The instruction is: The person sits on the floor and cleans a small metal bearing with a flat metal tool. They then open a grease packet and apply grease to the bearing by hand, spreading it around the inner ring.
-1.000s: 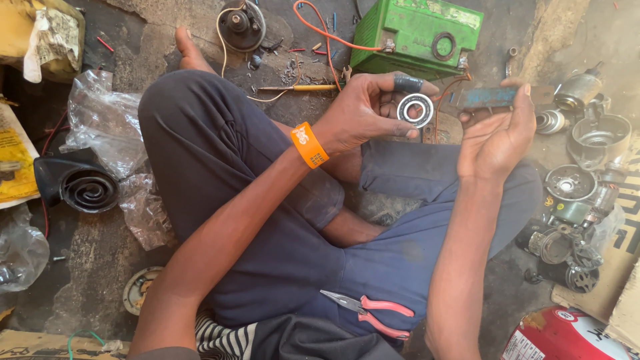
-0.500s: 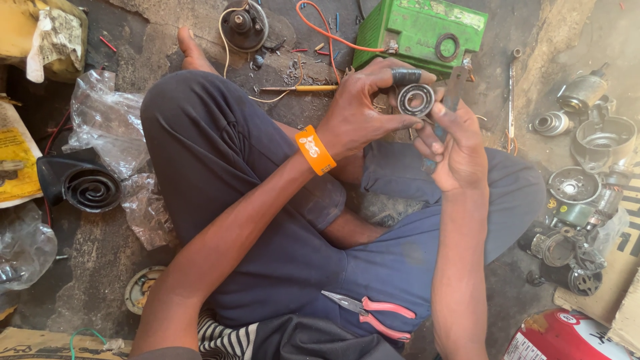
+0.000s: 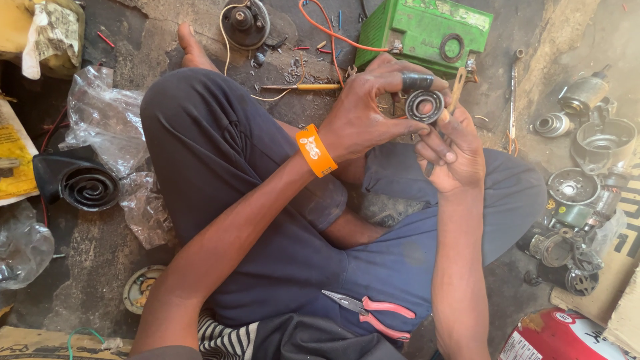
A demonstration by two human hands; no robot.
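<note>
Two hands (image 3: 373, 110) on bearing (image 3: 425, 105), pliers (image 3: 370, 312) on lap

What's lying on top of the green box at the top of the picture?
A dark ring lies flat on the green box. An orange wire runs to the box's left edge. The left hand, holding a bearing, covers the box's lower edge, so anything there is hidden.

Rough, stained concrete floor (image 3: 100, 267) in daylight, brighter to the right of the hands, littered with metal scraps.
</note>
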